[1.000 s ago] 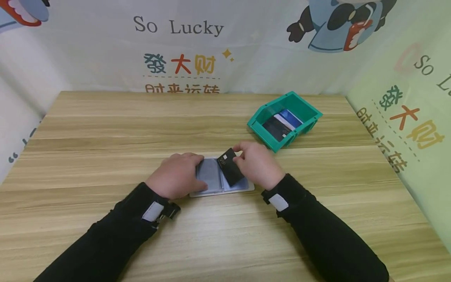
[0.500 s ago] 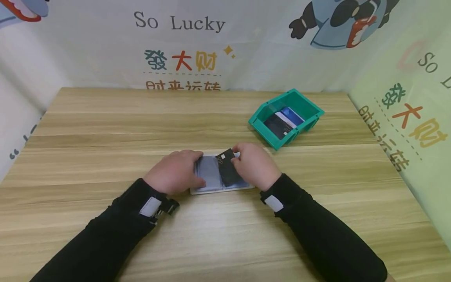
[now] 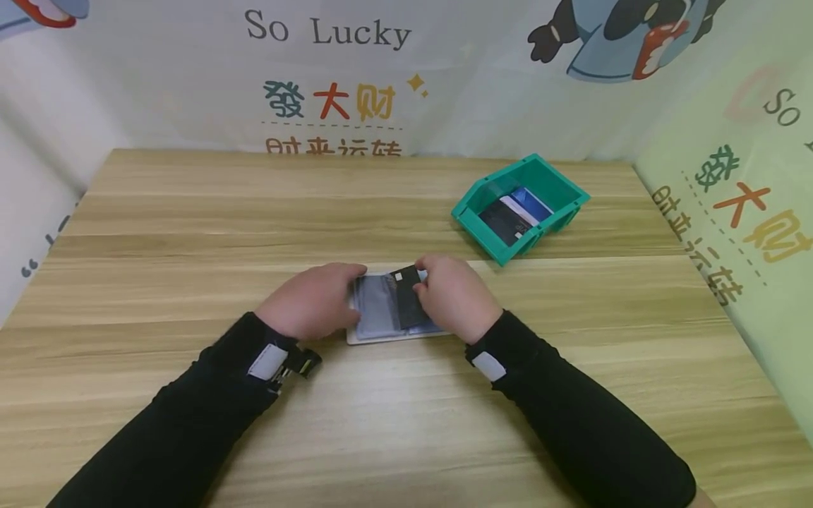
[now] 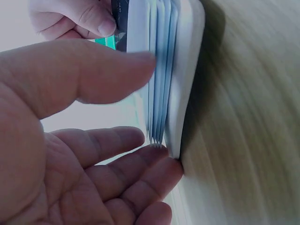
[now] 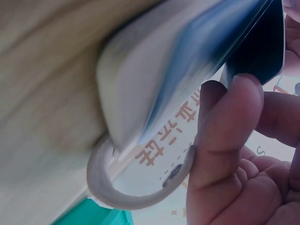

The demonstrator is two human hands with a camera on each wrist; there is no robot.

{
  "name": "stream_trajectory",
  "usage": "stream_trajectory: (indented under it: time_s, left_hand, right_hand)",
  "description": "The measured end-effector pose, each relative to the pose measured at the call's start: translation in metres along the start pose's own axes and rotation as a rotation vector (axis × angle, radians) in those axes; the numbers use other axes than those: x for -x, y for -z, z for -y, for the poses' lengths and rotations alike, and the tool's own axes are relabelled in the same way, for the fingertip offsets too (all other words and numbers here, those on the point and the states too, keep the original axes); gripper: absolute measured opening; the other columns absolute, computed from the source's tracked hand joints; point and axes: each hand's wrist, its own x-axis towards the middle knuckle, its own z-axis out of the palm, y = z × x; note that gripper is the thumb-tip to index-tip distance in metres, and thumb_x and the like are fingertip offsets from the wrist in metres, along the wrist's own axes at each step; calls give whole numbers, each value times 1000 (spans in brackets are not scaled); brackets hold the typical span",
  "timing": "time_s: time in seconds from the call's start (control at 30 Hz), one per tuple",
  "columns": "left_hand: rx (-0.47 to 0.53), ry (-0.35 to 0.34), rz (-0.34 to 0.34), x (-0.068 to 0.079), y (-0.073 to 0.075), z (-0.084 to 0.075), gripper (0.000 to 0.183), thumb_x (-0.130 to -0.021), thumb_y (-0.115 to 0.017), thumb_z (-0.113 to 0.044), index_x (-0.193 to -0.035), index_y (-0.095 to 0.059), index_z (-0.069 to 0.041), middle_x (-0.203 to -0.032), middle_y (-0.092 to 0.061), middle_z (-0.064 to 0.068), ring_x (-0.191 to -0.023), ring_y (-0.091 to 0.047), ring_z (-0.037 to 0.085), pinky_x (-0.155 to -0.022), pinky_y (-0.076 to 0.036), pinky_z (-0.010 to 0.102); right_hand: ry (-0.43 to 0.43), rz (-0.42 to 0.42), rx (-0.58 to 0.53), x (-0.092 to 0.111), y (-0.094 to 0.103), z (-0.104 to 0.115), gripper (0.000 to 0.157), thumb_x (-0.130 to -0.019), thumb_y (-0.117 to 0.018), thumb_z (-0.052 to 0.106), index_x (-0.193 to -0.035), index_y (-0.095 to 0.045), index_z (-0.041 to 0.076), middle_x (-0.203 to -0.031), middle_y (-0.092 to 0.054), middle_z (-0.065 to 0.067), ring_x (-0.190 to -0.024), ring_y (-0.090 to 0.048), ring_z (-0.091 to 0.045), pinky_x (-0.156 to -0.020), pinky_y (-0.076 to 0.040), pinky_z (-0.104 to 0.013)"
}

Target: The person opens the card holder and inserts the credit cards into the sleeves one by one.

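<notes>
A card holder with a white cover and clear sleeves lies spread open on the table. My left hand grips its left end; in the left wrist view the thumb lies against the stacked sleeves and the fingertips meet their edge. Between thumb and fingers, my right hand pinches a black card, which stands over the right-hand sleeve, its lower end at the pocket. In the right wrist view a pale closing strap curls out from the cover below the card.
A green bin stands at the back right, with a black card and a blue-and-white card inside. Printed cloth hangs behind the wood-grain table and along its sides.
The black card has turned from a slant to nearly upright and shifted slightly left over the sleeve, with my right hand moving along. My left hand keeps its grip on the card holder.
</notes>
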Motion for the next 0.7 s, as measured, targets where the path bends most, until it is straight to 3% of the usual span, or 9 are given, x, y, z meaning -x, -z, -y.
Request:
stream_trajectory:
  time_s: [0.7]
  left_hand:
    - [-33,9,-3,-3,-2,0,64,-77,-67,-14,-135,-44,2,-128,-53,16,-109,-49,23,-97,-40,46]
  right_hand:
    - [42,16,21,1,-5,7,31,-91,-60,15,-119,-57,2,-87,-61,-2,-74,-53,-13,-70,-49,-31]
